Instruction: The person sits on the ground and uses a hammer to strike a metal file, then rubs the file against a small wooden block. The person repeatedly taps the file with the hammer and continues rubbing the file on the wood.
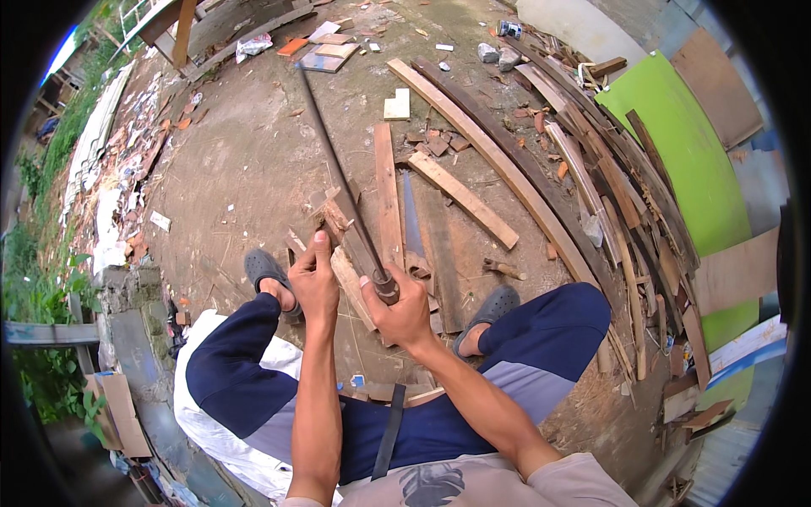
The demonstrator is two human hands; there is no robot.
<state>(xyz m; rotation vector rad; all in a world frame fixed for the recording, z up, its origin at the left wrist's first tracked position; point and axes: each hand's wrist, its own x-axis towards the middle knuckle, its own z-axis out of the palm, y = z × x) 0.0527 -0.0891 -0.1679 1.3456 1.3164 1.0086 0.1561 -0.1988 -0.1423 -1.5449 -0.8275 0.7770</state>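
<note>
My right hand [399,308] is closed around the handle of a long, narrow, dark-bladed tool [334,156], which looks like a machete seen edge-on. Its blade slants away up and to the left. To its left, my left hand [314,279] grips a short piece of wood [332,211] with a rough, splintered end, thumb pointing up. The blade passes close by this wood; whether they touch I cannot tell. Beneath both hands lie pale wood offcuts [351,283]. A handsaw [411,215] rests among boards just beyond my right hand.
Flat boards [387,182] and a loose batten [465,198] lie ahead. Long timbers [498,165] curve along the right, beside a wood pile [621,203] and a green panel [676,144]. A low block wall [139,338] and rubble stand left. My shoes [492,313] flank the work.
</note>
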